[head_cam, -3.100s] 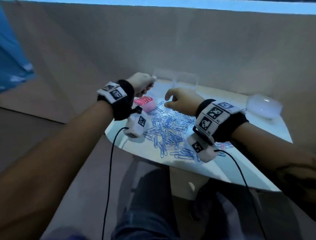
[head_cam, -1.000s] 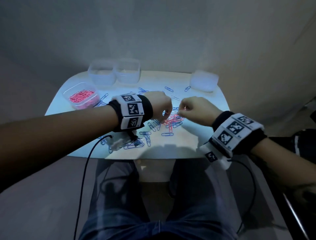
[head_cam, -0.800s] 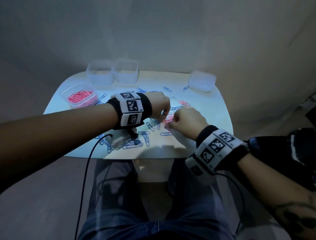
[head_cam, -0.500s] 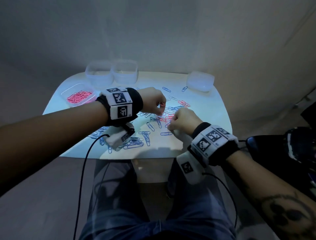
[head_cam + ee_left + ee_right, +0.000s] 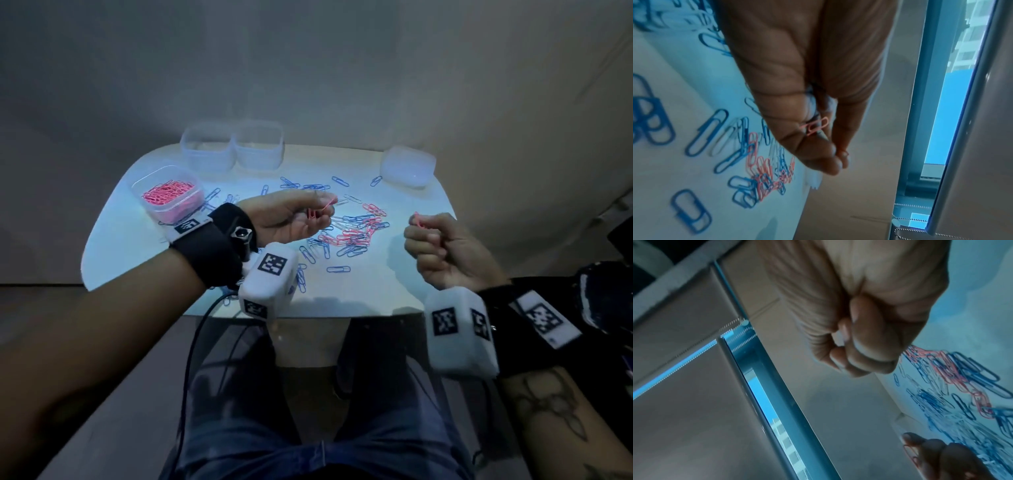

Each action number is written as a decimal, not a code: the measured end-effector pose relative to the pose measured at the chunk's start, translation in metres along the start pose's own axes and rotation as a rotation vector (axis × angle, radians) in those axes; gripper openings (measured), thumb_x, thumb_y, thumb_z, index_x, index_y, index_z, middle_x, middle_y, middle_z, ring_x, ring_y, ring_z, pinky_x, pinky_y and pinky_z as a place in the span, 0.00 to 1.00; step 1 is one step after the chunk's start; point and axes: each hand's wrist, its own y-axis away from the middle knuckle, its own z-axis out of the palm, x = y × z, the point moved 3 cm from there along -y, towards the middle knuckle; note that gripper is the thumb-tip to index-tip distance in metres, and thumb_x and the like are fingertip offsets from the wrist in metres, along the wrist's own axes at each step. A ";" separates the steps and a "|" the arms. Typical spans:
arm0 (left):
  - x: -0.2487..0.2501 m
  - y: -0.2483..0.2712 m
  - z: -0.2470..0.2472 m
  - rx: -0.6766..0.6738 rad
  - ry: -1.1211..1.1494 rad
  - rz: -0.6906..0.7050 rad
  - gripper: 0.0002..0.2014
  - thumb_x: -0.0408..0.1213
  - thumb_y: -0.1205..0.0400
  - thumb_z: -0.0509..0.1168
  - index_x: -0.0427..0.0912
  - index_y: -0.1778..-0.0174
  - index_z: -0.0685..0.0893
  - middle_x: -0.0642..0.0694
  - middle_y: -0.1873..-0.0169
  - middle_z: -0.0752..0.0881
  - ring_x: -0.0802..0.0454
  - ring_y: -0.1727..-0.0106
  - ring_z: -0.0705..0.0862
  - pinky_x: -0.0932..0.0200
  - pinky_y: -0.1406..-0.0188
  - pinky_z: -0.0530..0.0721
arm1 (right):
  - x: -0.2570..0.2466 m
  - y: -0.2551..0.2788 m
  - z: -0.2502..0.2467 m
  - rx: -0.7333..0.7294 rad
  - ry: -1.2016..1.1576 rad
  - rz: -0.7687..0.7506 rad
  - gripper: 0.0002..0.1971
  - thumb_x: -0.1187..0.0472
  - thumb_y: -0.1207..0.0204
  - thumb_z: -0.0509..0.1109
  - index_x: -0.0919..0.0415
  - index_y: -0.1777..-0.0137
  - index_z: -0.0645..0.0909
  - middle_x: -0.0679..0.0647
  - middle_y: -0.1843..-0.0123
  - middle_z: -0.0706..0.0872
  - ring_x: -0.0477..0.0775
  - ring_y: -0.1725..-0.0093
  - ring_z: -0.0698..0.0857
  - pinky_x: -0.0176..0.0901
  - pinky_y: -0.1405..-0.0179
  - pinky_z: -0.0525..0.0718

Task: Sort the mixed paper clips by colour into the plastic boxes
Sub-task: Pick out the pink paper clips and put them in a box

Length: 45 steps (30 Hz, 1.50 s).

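Both hands hung above the counter (image 5: 404, 284), near its front edge. Left hand (image 5: 291, 219) pinched pink clips (image 5: 816, 125); right hand (image 5: 442, 250), clenched, pinched another pink clip (image 5: 418, 219), unseen from its wrist.

Dim bluish light, blurred wrist views
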 end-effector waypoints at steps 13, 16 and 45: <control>0.013 -0.007 -0.003 0.289 -0.628 -0.080 0.23 0.51 0.16 0.57 0.46 0.76 0.64 0.54 0.84 0.63 0.59 0.84 0.59 0.72 0.87 0.55 | -0.037 -0.004 -0.040 -0.165 -0.043 0.054 0.21 0.68 0.20 0.44 0.75 0.40 0.75 0.68 0.56 0.83 0.51 0.66 0.68 0.39 0.68 0.68; 0.003 -0.012 0.001 0.291 -1.356 -0.137 0.20 0.52 0.24 0.69 0.46 0.75 0.70 0.50 0.79 0.70 0.54 0.77 0.66 0.65 0.78 0.64 | -0.040 -0.014 -0.034 -0.231 -0.045 0.094 0.15 0.70 0.25 0.52 0.72 0.50 0.81 0.63 0.61 0.83 0.53 0.69 0.77 0.39 0.72 0.74; 0.020 -0.011 0.017 0.392 -1.451 0.054 0.07 0.39 0.18 0.62 0.39 0.58 0.77 0.49 0.73 0.72 0.51 0.70 0.69 0.63 0.74 0.64 | -0.048 -0.108 0.019 0.474 1.860 0.143 0.19 0.56 0.30 0.76 0.61 0.72 0.70 0.55 0.72 0.75 0.57 0.59 0.77 0.43 0.60 0.73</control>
